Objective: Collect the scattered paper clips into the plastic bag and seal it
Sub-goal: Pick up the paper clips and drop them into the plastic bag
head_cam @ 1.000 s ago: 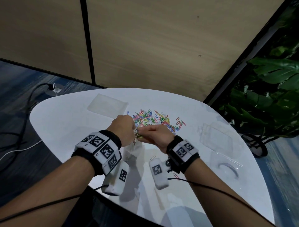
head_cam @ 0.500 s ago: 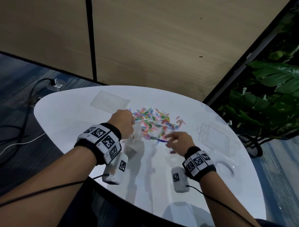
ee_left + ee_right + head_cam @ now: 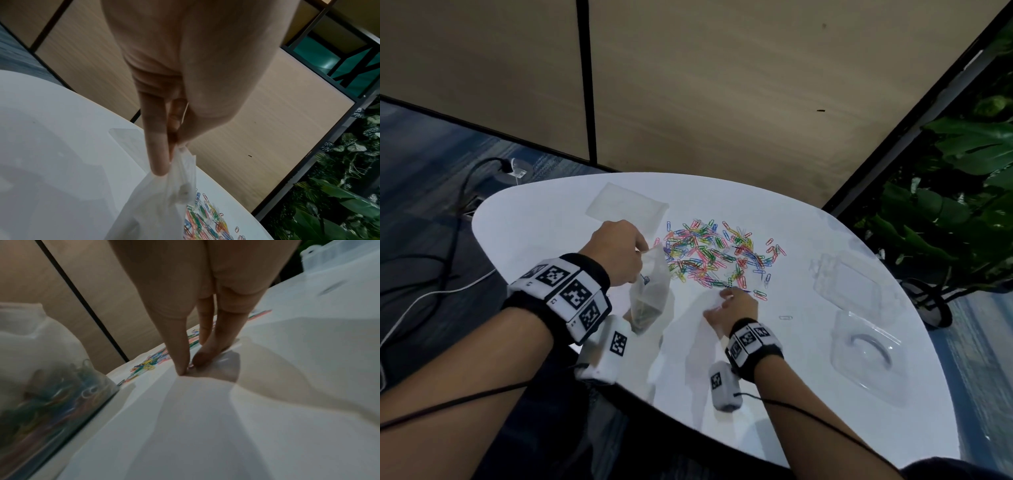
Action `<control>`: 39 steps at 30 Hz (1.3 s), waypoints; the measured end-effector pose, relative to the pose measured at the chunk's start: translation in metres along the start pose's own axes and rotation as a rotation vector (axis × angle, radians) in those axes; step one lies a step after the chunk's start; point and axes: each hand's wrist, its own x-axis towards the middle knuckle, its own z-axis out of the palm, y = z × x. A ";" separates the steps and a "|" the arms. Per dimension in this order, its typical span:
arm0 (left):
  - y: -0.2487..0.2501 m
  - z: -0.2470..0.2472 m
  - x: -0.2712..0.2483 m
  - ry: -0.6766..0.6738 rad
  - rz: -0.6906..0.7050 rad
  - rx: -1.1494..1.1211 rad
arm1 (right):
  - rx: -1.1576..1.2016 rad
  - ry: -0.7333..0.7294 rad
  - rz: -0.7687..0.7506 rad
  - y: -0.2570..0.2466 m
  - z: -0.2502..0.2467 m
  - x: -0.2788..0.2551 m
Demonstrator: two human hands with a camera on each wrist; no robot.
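Left hand (image 3: 619, 253) pinches the plastic bag (image 3: 649, 291) by its top edge, bag hanging near the tabletop's (image 3: 544, 219) left edge, some clips inside. Right hand (image 3: 732, 308) has fingertips (image 3: 182, 369) down at the near edge of the paper clips (image 3: 719, 253) mid-tabletop; looks like thumb and finger closing on one, but too blurred to tell.

On the table (image 3: 524, 240), the paper clips (image 3: 717, 255) lie at the middle; the plastic bag (image 3: 650, 294) stands left of them, clear trays (image 3: 859, 281) right, a flat bag (image 3: 626, 205) far left.
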 end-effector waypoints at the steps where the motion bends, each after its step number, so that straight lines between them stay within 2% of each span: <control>1: -0.001 -0.001 0.001 0.000 -0.003 0.006 | 0.000 0.010 -0.039 -0.009 0.004 0.008; 3: -0.003 -0.002 0.004 0.003 -0.003 0.021 | -0.106 0.025 -0.163 -0.025 0.009 0.021; 7: -0.005 -0.002 0.009 0.008 -0.006 0.036 | -0.490 0.003 -0.454 -0.043 0.018 0.045; 10: -0.005 -0.002 0.011 0.006 -0.010 0.038 | -0.619 0.016 -0.598 -0.044 0.022 0.054; 12: -0.003 -0.002 0.011 0.002 -0.010 0.042 | -0.647 0.044 -0.630 -0.044 0.020 0.056; 14: 0.000 0.000 0.011 -0.002 -0.007 0.046 | -0.622 0.028 -0.565 -0.041 0.011 0.058; 17: 0.005 0.002 0.009 -0.016 0.003 0.056 | -0.364 0.026 -0.381 -0.032 -0.010 0.062; 19: 0.008 0.003 0.008 -0.029 0.010 0.056 | -0.107 0.035 -0.244 -0.022 -0.026 0.062; 22: 0.015 0.007 0.007 -0.041 0.025 0.056 | 0.359 -0.050 -0.089 -0.018 -0.046 0.054; 25: 0.022 0.011 0.005 -0.052 0.040 0.045 | 0.897 -0.199 -0.095 -0.034 -0.061 0.030; 28: 0.028 0.017 0.004 -0.057 0.053 0.035 | 1.063 -0.442 -0.184 -0.057 -0.065 -0.003; 30: 0.031 0.021 0.004 -0.054 0.059 0.015 | 1.029 -0.538 -0.204 -0.067 -0.056 -0.019; 31: 0.033 0.022 0.003 -0.054 0.064 0.007 | 0.983 -0.542 -0.200 -0.072 -0.050 -0.024; 34: 0.036 0.025 0.002 -0.059 0.089 0.008 | 0.786 -0.408 -0.195 -0.078 -0.027 -0.029; 36: 0.038 0.025 0.001 -0.067 0.096 0.000 | 0.556 -0.291 -0.294 -0.081 -0.018 -0.031; 39: 0.037 0.025 0.001 -0.068 0.109 0.014 | 0.185 -0.209 -0.455 -0.088 -0.018 -0.039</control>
